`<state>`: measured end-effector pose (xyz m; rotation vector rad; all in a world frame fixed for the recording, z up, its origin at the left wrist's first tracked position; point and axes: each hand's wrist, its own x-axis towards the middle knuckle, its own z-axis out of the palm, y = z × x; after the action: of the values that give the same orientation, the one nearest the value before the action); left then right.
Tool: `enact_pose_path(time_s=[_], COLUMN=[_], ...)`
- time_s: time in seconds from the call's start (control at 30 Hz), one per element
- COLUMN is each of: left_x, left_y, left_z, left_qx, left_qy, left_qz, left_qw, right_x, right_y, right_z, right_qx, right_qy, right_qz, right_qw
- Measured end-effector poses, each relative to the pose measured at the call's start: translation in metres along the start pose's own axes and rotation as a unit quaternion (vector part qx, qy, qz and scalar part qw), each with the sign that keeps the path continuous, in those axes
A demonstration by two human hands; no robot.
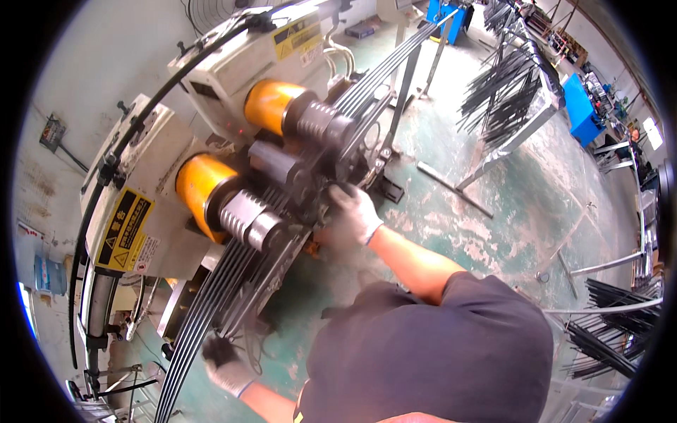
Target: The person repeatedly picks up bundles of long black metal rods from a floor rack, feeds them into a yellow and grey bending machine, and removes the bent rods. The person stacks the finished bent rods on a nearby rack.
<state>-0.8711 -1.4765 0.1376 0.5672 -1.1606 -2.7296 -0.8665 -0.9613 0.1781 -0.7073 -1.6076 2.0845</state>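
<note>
My left hand point(229, 368), in a light glove with dark fingertips, is at the lower left beside long dark metal rods point(190, 347). Its fingers look curled at the near end of the rail; what they hold is hidden. Further up, my right hand point(356, 213), also gloved, reaches to the dark middle part of the machine point(307, 189). Motion smears its fingers, so their grip is unclear. Several parallel rods run lengthwise through the machine, past two orange cylinders point(204, 187) point(271, 106) with grooved metal rollers point(247, 217) point(324, 125) at their ends.
Pale machine housings point(151, 240) with yellow warning labels point(125, 229) stand to the left, with a black hose point(159, 92) across them. At right, a rack point(518, 134) carries bundles of black rods point(497, 95). A loose bar point(455, 189) lies on the worn green floor point(451, 233).
</note>
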Motion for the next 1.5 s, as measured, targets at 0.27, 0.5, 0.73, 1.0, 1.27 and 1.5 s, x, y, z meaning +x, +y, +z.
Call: enact_pose_path(time_s=[0.27,0.5,0.73,1.0,1.27,1.5], left_x=[0.011,0.032,0.037,-0.038,-0.058,-0.061], left_y=[0.054,0.061,0.122,0.167,0.148,0.115], left_z=[0.024,0.018,0.095,0.276,0.379,0.453], left_qx=[-0.056,-0.019,0.232,0.315,0.352,0.438], left_qy=[-0.063,0.062,0.072,0.066,-0.005,-0.157], left_qz=[0.025,0.005,0.355,0.360,0.425,0.477], left_qw=[0.996,0.998,0.903,0.876,0.834,0.746], right_x=[0.064,0.061,0.073,0.077,0.080,0.081], right_y=[-0.002,-0.044,-0.045,-0.052,-0.044,-0.047], right_z=[0.034,0.046,0.054,0.051,0.048,0.040], right_qx=[0.140,0.168,0.134,0.121,0.086,0.079], right_qy=[0.023,0.031,0.055,-0.006,0.021,0.003], right_qz=[0.002,0.048,0.030,0.006,-0.061,-0.078], right_qw=[0.990,0.984,0.989,0.993,0.994,0.994])
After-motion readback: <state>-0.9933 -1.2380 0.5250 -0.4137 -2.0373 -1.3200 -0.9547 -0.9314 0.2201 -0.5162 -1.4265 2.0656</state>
